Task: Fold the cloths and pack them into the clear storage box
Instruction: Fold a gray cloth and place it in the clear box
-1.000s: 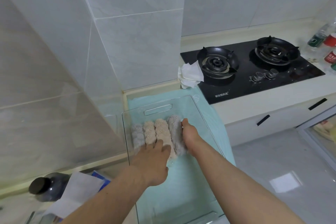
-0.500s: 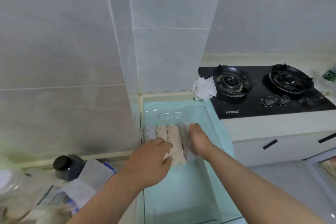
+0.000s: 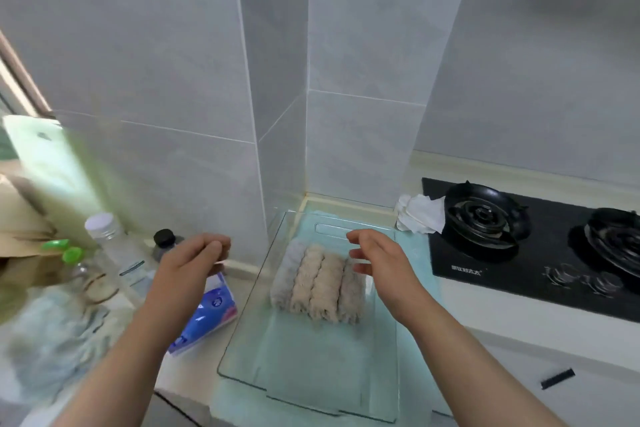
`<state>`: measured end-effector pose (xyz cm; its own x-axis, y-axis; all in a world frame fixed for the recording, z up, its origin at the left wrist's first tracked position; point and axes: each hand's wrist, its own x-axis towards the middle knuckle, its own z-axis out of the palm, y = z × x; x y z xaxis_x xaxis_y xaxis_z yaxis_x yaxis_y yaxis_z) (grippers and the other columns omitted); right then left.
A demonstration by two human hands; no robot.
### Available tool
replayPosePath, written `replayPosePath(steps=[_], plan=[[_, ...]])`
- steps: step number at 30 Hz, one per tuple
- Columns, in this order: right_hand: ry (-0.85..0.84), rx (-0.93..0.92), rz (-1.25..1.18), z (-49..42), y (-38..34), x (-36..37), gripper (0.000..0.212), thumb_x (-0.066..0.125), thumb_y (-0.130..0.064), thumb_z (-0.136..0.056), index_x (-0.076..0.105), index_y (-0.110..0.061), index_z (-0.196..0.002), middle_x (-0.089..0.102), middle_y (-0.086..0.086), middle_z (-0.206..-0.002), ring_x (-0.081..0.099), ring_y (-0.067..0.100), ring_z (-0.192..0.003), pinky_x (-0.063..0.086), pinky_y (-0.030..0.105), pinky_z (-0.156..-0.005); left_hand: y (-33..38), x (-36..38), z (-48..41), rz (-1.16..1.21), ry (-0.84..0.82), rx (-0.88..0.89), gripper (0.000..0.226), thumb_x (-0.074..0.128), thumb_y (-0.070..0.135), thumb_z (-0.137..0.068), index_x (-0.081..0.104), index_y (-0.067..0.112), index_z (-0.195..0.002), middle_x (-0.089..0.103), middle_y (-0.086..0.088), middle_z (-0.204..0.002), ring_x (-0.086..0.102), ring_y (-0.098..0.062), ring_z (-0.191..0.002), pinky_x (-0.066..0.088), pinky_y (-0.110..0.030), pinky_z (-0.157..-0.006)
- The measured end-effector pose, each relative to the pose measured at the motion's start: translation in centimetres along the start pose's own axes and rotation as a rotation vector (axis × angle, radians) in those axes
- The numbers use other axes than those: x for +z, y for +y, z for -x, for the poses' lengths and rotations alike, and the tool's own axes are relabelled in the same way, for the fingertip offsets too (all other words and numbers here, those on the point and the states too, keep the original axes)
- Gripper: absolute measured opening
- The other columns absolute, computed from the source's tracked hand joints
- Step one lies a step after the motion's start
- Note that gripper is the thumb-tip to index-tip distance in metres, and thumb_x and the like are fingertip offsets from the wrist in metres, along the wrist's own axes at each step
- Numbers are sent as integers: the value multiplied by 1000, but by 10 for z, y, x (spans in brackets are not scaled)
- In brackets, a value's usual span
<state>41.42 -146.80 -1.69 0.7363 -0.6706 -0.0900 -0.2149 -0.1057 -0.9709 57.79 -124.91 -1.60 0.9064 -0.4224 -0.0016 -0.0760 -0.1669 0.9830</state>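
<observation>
Rolled beige and grey fluffy cloths [image 3: 317, 282], unbraced in the clear plastic storage box [image 3: 311, 367], may unroll; left hand [image 3: 188, 262] and right hand [image 3: 377, 260] hover empty, fingers relaxed.

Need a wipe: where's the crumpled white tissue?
Head view, right of centre: the crumpled white tissue lies on the counter against the gas hob's left edge.

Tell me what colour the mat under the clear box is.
Pale mint green mat, best seen in the head view.
</observation>
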Motion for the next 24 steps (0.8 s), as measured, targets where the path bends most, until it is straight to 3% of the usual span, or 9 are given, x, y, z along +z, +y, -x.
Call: replayPosePath(steps=[4, 9, 13, 19, 21, 24], plan=[[-223, -75, 3, 32, -3, -8, 25, 40, -35, -101, 65, -34, -100, 64, -10, -110, 60, 12, -104, 50, 32, -93, 2, -7, 73, 23, 208, -31, 24, 47, 10, -98, 70, 15, -96, 70, -9, -103, 66, -27, -98, 51, -39, -88], [-488, -194, 36, 87, -12, 16, 19, 50, -34, -97, 62, -30, -112, 64, -15, -110, 58, 3, -101, 44, 22, -91, 20, -31, 182, -25, 361, -54, 16, 56, 21, -93, 70, 28, -95, 68, -3, -105, 63, -22, -102, 49, -39, -91], [-678, -204, 10, 134, -26, 52, 17, 52, -31, -97, 64, -30, -110, 64, -13, -109, 59, 8, -102, 47, 30, -97, 31, -71, 271, -107, 525, -94, 27, 51, 39, -79, 69, 32, -99, 68, 3, -106, 64, -14, -102, 51, -39, -92], [-958, -333, 56, 234, -52, 131, 21, 52, -36, -95, 60, -33, -114, 62, -15, -110, 57, 0, -105, 46, 39, -102, 21, -138, 416, -115, 825, -193, 38, 52, 60, -69, 68, 43, -99, 69, 12, -106, 65, -12, -100, 50, -47, -96], [-1057, -373, 52, 278, -59, 157, 18, 53, -38, -93, 59, -37, -111, 63, -12, -108, 58, 1, -104, 47, 39, -100, 18, -155, 466, -98, 945, -209, 38, 54, 58, -67, 69, 39, -97, 70, 11, -102, 65, -16, -99, 50, -48, -96], [-1219, -397, 62, 352, -61, 197, 20, 51, -27, -98, 58, -29, -117, 63, -9, -109, 57, 3, -105, 47, 37, -101, 11, -182, 548, -34, 1125, -230, 33, 57, 49, -70, 69, 33, -97, 69, 3, -104, 64, -22, -101, 49, -48, -98]])
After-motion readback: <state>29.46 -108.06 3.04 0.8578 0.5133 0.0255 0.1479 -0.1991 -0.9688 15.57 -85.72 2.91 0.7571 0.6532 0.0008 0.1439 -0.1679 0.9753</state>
